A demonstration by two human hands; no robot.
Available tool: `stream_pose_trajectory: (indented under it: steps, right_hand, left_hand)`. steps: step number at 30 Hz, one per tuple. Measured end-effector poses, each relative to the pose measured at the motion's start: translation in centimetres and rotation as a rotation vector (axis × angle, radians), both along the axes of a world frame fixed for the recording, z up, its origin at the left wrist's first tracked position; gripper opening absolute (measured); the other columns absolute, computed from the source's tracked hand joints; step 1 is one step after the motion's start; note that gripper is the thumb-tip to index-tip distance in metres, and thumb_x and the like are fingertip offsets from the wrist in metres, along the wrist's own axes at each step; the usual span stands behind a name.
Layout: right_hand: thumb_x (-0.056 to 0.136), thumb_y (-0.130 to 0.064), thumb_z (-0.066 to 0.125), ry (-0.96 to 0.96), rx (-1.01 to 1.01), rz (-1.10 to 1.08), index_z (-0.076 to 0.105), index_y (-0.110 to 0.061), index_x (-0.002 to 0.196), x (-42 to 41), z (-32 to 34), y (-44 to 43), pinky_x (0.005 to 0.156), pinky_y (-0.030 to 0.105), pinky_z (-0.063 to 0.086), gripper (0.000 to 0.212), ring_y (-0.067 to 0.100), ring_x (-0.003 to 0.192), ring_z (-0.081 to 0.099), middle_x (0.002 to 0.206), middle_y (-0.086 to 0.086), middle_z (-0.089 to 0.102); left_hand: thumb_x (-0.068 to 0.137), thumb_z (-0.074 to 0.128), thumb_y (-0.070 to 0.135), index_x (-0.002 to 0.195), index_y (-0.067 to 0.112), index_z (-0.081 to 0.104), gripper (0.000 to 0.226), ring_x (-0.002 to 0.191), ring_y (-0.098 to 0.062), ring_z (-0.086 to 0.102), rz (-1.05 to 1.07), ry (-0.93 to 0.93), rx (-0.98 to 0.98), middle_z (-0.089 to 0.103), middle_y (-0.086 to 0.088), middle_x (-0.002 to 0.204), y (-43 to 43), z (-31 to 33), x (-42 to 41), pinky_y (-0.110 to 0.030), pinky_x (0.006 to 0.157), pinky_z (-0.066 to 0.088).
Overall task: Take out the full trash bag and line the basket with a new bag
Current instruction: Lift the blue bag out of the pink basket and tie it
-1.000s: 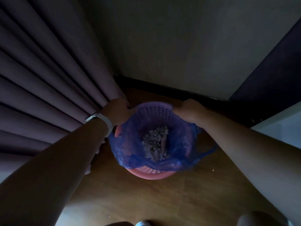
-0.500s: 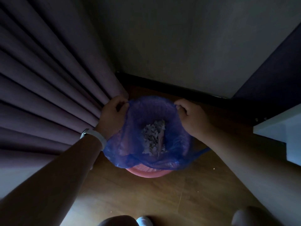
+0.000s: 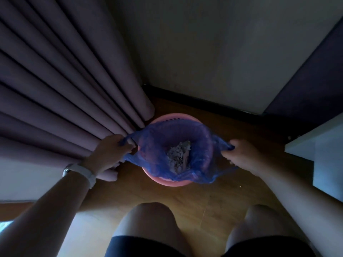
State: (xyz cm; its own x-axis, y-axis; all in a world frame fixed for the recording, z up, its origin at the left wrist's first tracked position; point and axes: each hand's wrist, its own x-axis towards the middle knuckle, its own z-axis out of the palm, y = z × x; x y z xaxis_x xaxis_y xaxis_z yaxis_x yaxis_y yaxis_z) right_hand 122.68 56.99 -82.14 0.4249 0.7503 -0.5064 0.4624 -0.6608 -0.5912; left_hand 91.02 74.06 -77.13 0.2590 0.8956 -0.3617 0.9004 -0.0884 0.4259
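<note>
Down in the corner, found the blue trash bag (image 3: 196, 145) seated inside the pink basket (image 3: 167, 183), its mouth pulled wide and its top edge peeled off most of the rim. Saw a small heap of pale shredded rubbish (image 3: 178, 156) at the bottom, well below the rim. Noted the bag's two handle loops drawn out to either side.

Had the left hand (image 3: 109, 151) at the left loop, fingers (image 3: 126, 149) curled shut on the film. Had the right hand (image 3: 241, 154) at the right loop, fingers (image 3: 225, 153) likewise bunched tight on a twist of plastic.

Judged the bag thin, soft and slippery, with no stiffness of its own, and light for so small a load. Reckoned the loops the proper place to hold, gathered together above the middle so the mouth would close and nothing spill. Thought a straight upward lift best, since the film could snag on the basket's perforated wall and stretch or tear.

Noticed the basket standing on the wooden floor (image 3: 204, 197), touching the purple curtain (image 3: 74, 89) on the left, near the skirting of the pale wall (image 3: 204, 52). Saw white furniture (image 3: 324, 154) well apart at the right, bare knees (image 3: 148, 219) below, and no new bag anywhere in view.
</note>
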Motion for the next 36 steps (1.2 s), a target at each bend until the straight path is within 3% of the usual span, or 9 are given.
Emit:
stream_pose_trajectory:
  steps: [4,7,11,13,16,20,25,32,36]
  right_hand:
    - [0.089,-0.020,0.062,0.018,0.142,0.021,0.060,-0.022,0.081,-0.5,3.0,-0.9,0.062,0.034,0.052,0.009,0.018,0.071,0.065,0.076,0.003,0.064]
    - [0.090,-0.022,0.062,-0.008,0.269,0.045,0.060,-0.023,0.082,-1.2,5.1,-0.6,0.064,0.032,0.054,0.008,0.013,0.070,0.064,0.075,0.001,0.063]
    - [0.091,-0.021,0.063,-0.018,0.427,0.019,0.058,-0.027,0.081,-2.3,7.9,0.9,0.052,0.008,0.040,0.012,-0.007,0.061,0.056,0.071,-0.007,0.060]
    - [0.091,-0.021,0.063,-0.009,0.492,0.015,0.059,-0.026,0.083,-3.2,9.8,1.4,0.054,0.008,0.040,0.010,-0.007,0.064,0.056,0.072,-0.007,0.060]
    - [0.091,-0.020,0.063,0.031,0.526,-0.008,0.056,-0.031,0.078,-4.7,13.3,2.0,0.056,0.007,0.041,0.018,-0.005,0.065,0.057,0.073,-0.007,0.062]
    - [0.089,-0.023,0.065,0.034,0.510,-0.017,0.058,-0.024,0.076,-6.6,20.0,2.1,0.058,0.017,0.041,0.015,0.004,0.062,0.056,0.067,-0.005,0.059]
    - [0.088,-0.021,0.066,0.069,0.550,-0.021,0.059,-0.017,0.077,-8.0,32.1,1.3,0.058,0.021,0.041,0.013,0.005,0.058,0.052,0.063,-0.005,0.057]
    - [0.086,-0.020,0.069,0.023,0.576,0.011,0.055,-0.026,0.073,-9.0,49.7,-0.6,0.059,0.012,0.039,0.020,0.000,0.060,0.054,0.064,-0.008,0.058]
    - [0.084,-0.026,0.065,-0.004,0.692,0.037,0.062,-0.016,0.079,-9.9,58.5,-2.1,0.067,0.033,0.050,0.011,0.014,0.072,0.062,0.077,0.000,0.064]
  left_hand:
    - [0.089,0.064,0.021,0.080,0.014,0.064,0.012,0.051,-0.007,0.053,0.071,-0.215,0.056,0.062,-0.016,0.074,-1.7,0.6,0.4,-0.012,0.045,0.037]
    - [0.085,0.063,0.039,0.079,0.030,0.063,0.011,0.065,-0.024,0.065,0.129,-0.371,0.089,0.066,-0.007,0.073,-2.2,1.4,1.4,-0.034,0.062,0.053]
    - [0.092,0.064,0.020,0.087,0.023,0.067,0.006,0.065,-0.001,0.056,0.147,-0.585,0.204,0.063,-0.001,0.080,-2.3,3.8,3.9,-0.021,0.063,0.047]
    - [0.092,0.065,0.016,0.098,0.008,0.068,0.011,0.079,-0.006,0.058,0.139,-0.665,0.232,0.065,-0.007,0.092,-2.3,5.7,4.6,-0.023,0.070,0.047]
    - [0.087,0.065,0.023,0.097,0.011,0.069,0.016,0.100,-0.018,0.061,0.117,-0.709,0.247,0.064,-0.007,0.109,-2.0,9.0,4.6,-0.034,0.085,0.051]
    - [0.079,0.066,0.035,0.084,0.037,0.066,0.005,0.108,-0.019,0.061,0.155,-0.801,0.149,0.063,0.001,0.116,-3.5,16.5,4.9,-0.039,0.093,0.050]
    - [0.081,0.068,0.029,0.090,0.022,0.072,0.012,0.085,-0.016,0.068,0.217,-0.790,0.030,0.073,-0.003,0.093,-5.7,28.4,4.1,-0.040,0.077,0.057]
    - [0.078,0.070,0.031,0.091,0.028,0.074,0.014,0.100,-0.026,0.068,0.227,-0.946,-0.019,0.073,-0.006,0.105,-8.1,46.2,2.6,-0.048,0.090,0.055]
    - [0.086,0.066,0.016,0.097,0.015,0.071,0.012,0.090,-0.019,0.067,0.157,-0.985,-0.017,0.073,-0.007,0.100,-10.4,55.5,2.0,-0.037,0.081,0.055]
